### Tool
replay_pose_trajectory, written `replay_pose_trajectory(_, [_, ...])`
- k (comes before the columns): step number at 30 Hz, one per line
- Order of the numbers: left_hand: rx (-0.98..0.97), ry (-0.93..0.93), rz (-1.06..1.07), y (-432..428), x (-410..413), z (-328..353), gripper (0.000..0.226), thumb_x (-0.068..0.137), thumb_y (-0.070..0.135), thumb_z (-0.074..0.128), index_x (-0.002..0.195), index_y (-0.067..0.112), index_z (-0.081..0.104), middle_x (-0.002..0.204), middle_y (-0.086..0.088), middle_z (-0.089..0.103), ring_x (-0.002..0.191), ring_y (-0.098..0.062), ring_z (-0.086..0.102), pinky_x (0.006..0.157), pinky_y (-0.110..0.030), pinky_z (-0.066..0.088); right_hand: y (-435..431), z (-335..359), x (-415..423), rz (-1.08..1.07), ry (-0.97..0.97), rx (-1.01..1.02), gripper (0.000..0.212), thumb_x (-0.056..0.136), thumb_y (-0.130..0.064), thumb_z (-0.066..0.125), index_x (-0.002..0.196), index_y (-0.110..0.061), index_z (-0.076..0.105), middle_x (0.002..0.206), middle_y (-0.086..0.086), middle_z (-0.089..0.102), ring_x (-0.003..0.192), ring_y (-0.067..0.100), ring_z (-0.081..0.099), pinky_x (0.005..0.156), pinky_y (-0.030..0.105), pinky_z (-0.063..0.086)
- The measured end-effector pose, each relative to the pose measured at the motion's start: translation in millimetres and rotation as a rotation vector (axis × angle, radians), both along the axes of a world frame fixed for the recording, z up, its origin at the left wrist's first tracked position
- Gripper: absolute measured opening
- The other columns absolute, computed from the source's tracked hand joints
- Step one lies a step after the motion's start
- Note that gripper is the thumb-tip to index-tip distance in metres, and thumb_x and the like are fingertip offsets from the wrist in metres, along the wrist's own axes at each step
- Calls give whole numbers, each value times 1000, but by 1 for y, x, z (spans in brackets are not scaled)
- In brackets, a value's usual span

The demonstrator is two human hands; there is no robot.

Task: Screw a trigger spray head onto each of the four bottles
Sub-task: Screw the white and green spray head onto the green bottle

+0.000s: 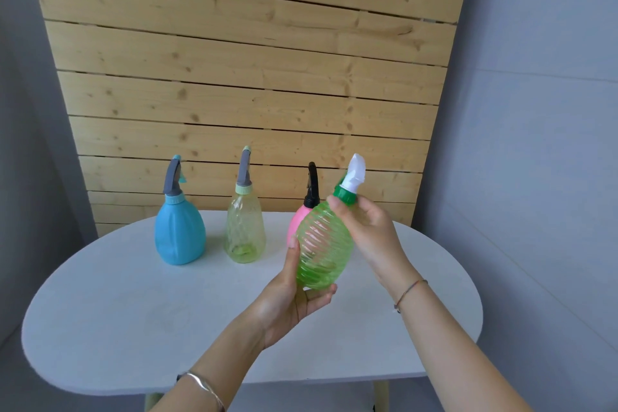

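Note:
A ribbed green bottle [322,246] is held tilted above the white table [133,304]. My left hand [291,301] cups its base from below. My right hand [371,231] grips the green collar [346,195] of a white trigger spray head [355,172] sitting on the bottle's neck. Behind stand a blue bottle [179,234] with a grey head [173,179], a pale yellow bottle [245,231] with a grey head [244,170], and a pink bottle [295,221] with a black head [312,186], partly hidden by the green one.
A wooden slat panel [250,60] rises behind the table. Grey walls stand on both sides. The table's front edge [267,385] is near me, with a pale table leg [381,395] under it.

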State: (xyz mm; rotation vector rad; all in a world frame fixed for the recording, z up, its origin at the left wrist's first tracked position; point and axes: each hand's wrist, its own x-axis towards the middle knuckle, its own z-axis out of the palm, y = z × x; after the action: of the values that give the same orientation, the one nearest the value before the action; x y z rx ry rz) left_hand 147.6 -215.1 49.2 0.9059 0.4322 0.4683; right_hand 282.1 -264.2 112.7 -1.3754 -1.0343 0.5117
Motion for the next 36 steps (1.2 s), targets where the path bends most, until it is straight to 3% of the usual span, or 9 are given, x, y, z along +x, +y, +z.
replay_pose_trajectory(2, [44,-30,22,2,7,2,75,74,66,46,133,20,48,125,-7,61,93,-25,71,74,-25,59,0,1,3,-4,-40,-82,37,70,-50,75,99,-27,68,98,-6,74,92,5,67,78,21,50])
replay_pose_trajectory(5, [210,48,30,6,16,4,74,77,67,40,138,24,42,131,-8,58,102,-25,70,77,-29,59,1,4,16,31,-71,-178,47,63,-48,81,104,-30,64,97,-13,73,84,-4,67,73,18,50])
replay_pose_trajectory(9, [567,282,243,24,20,8,61,92,58,28,143,23,34,135,-3,52,99,-15,68,79,-31,58,9,8,53,-69,-53,-106,56,62,-37,84,112,-26,61,107,-7,72,100,11,67,87,29,51])
replay_pose_trajectory(13, [722,399,450,47,15,2,56,95,47,34,145,21,29,143,-2,44,118,-18,52,96,-29,41,21,-14,94,-240,-139,-108,63,65,-27,84,120,-23,53,112,-5,65,105,15,62,87,29,49])
replay_pose_trajectory(18, [734,440,420,53,20,-14,57,95,50,35,146,23,28,148,5,37,120,-7,38,95,-25,28,33,-66,114,-168,-160,-205,62,66,-16,83,119,-21,50,107,-6,63,105,18,61,88,31,47])
replay_pose_trajectory(21, [734,472,407,59,23,-23,61,94,52,35,147,24,25,153,6,32,136,-12,31,106,-28,26,40,-79,119,-160,-172,-212,60,67,-15,83,116,-24,50,100,-13,61,102,17,61,83,27,44])
replay_pose_trajectory(24, [740,502,373,63,24,-30,68,92,54,36,150,22,19,156,6,26,142,-13,25,117,-37,22,42,-85,124,-137,-166,-210,59,69,-15,82,118,-23,51,106,-6,64,104,18,61,88,31,48])
replay_pose_trajectory(28, [743,510,340,63,27,-35,72,91,56,36,151,22,17,156,5,27,142,-12,25,117,-38,21,41,-88,127,-134,-183,-194,64,71,-17,81,128,-21,51,124,5,58,114,19,55,100,33,43])
replay_pose_trajectory(36, [746,508,326,61,29,-35,80,84,62,34,151,22,17,155,5,28,142,-12,25,118,-39,22,46,-98,127,-132,-122,-165,68,76,-19,78,134,-21,44,124,-2,60,114,16,56,92,26,42])
